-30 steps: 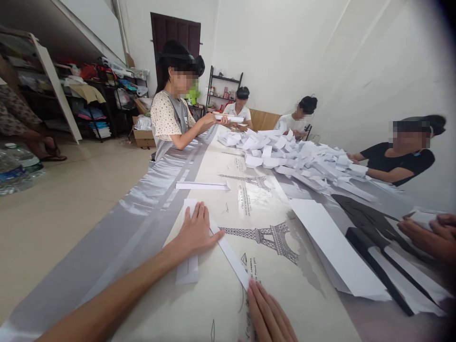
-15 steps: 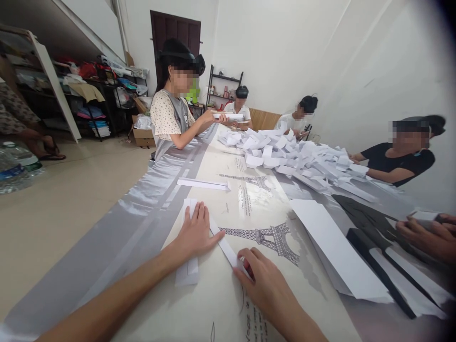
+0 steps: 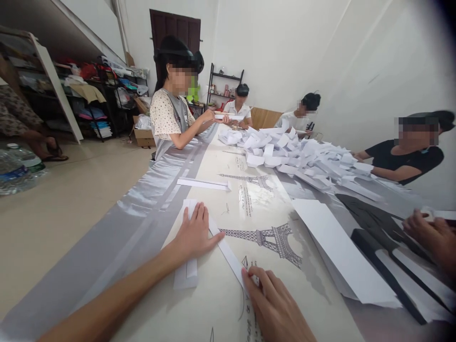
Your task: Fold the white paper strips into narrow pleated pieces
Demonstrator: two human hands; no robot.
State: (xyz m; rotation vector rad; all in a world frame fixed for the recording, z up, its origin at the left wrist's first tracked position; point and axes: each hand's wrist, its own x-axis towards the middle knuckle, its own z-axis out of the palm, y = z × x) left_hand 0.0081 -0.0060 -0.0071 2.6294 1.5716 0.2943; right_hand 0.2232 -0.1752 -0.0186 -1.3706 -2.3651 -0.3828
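Observation:
My left hand (image 3: 194,232) lies flat with its fingers spread, pressing on a folded white paper piece (image 3: 187,275) on the table. From under this hand a narrow white paper strip (image 3: 230,256) slants toward me and to the right. At its near end my right hand (image 3: 276,301) is closed, thumb and fingertips on the strip; its other fingers are curled. Another folded paper strip (image 3: 204,184) rests just beyond my left hand. Beneath everything is a cream table cover (image 3: 206,313) printed with towers and writing.
A heap of folded white papers (image 3: 299,154) covers the far right of the table. Nearer, flat white sheets (image 3: 342,251) lie beside dark material (image 3: 388,275). A co-worker's hand (image 3: 432,232) is at the right edge. Several people sit or stand around the table.
My right hand has moved toward me and slightly right along the strip, leaving more of it uncovered. My left hand has stayed in place. The co-worker's hand at right has shifted slightly.

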